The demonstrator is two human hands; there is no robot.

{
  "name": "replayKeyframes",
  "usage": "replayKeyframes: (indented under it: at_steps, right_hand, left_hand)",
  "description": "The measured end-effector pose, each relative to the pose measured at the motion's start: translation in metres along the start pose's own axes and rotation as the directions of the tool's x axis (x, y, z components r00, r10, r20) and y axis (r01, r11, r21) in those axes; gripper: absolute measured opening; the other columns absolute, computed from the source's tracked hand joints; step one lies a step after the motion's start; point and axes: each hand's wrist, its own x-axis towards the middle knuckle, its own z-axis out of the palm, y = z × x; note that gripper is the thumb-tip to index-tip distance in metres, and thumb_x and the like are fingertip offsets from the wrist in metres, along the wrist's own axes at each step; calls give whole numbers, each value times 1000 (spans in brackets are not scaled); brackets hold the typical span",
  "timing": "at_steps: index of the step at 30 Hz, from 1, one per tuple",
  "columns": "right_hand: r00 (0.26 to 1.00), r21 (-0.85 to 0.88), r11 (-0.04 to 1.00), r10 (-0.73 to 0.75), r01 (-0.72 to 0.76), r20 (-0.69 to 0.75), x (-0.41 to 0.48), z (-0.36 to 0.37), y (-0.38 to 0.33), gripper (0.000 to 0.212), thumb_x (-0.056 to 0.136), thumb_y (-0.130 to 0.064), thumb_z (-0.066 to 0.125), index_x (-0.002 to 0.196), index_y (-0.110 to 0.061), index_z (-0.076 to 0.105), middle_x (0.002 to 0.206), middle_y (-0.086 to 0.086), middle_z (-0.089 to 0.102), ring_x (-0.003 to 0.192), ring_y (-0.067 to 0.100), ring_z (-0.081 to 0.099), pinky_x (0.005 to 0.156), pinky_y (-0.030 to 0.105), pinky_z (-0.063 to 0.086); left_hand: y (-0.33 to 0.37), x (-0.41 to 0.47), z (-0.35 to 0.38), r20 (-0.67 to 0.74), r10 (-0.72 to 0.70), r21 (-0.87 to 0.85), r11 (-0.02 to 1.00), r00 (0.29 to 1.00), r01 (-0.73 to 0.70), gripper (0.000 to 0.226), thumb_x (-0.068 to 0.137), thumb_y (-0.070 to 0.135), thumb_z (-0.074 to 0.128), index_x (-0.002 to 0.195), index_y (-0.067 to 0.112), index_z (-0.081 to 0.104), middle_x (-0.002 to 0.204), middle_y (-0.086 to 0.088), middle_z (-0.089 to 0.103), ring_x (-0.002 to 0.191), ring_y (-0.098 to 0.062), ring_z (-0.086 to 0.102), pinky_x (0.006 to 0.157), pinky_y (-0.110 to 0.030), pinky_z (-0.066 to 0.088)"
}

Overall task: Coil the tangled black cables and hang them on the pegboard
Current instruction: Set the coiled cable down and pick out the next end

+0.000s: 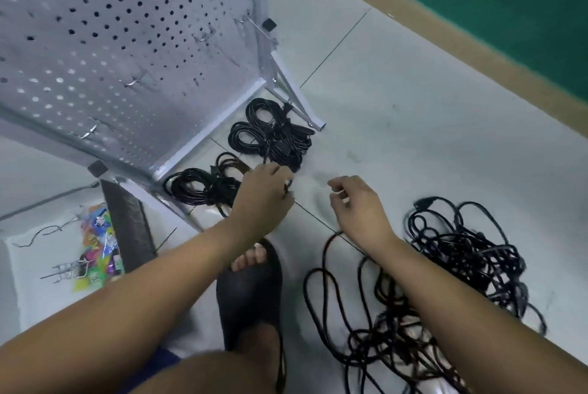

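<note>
At the far left a tray (12, 266) held loose hooks (63, 269) and a colourful bag (98, 244). Above it stood the pegboard (127, 27), with a few pegs (135, 82) on its face, all bare. Several coils (270, 129) lay on the floor at its foot. The left hand (264, 193) reached over the nearer coils and hid part of them, its fingers curled round a cable (288, 184). A sandal (251, 298) sat between the forearms. The right hand (356, 202) hung just beside the left, apart from it, its fingers curled; whether they pinched anything could not be told. The tangle (461, 260) sprawled on the floor at the right, partly under the right forearm. A green wall (509, 12) stood beyond.
</note>
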Motion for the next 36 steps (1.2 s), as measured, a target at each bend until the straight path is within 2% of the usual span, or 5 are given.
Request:
replayKeyframes:
  at_steps: [11, 18, 22, 26, 36]
  right_hand:
    - [919, -307, 905, 355, -293, 170, -62, -70, 83, 8, 93, -28, 68, 101, -26, 70, 96, 0, 75, 96, 28, 71, 84, 39, 58]
    - [865, -508, 814, 444, -280, 235, -75, -34, 83, 28, 99, -32, 68, 121, -14, 67, 115, 16, 73, 111, 39, 72, 84, 39, 57]
    - [848, -254, 853, 503, -456, 167, -78, -34, 83, 14, 94, -27, 71, 103, -17, 71, 96, 12, 74, 96, 34, 72, 76, 34, 54]
    - [818, 285, 767, 547, -575, 178, -78, -76, 64, 16, 90, -3, 75, 103, -7, 66, 77, 10, 72, 52, 15, 68, 48, 24, 52]
    - [911, 699, 671, 406, -246, -69, -96, -240, -29, 23, 93, 3, 75, 113, -7, 67, 75, 14, 72, 55, 23, 63, 59, 33, 55]
  left_hand:
    - [109, -9, 90, 459, 144, -203, 978, 877, -54, 32, 94, 20, 67, 126, 22, 69, 112, 2, 68, 101, -23, 67, 86, -35, 53]
    - [127, -19, 120, 586, 58, -215, 973, 808, 86, 39, 93, 10, 64, 132, 18, 57, 108, -2, 74, 102, -26, 68, 85, -37, 54]
    - [127, -17, 114, 548, 22, -267, 952, 837, 150, 50, 88, 7, 66, 134, 18, 50, 111, -2, 75, 103, -24, 70, 90, -36, 55]
    - [139, -12, 89, 480, -95, -462, 818, 872, 344, 47, 88, 16, 75, 121, 21, 41, 99, 7, 77, 93, -11, 73, 88, -36, 58]
    - [254, -1, -61, 538, 201, -760, 537, 819, 367, 23, 109, 20, 52, 123, 9, 66, 113, -7, 81, 110, -24, 77, 103, -44, 56]
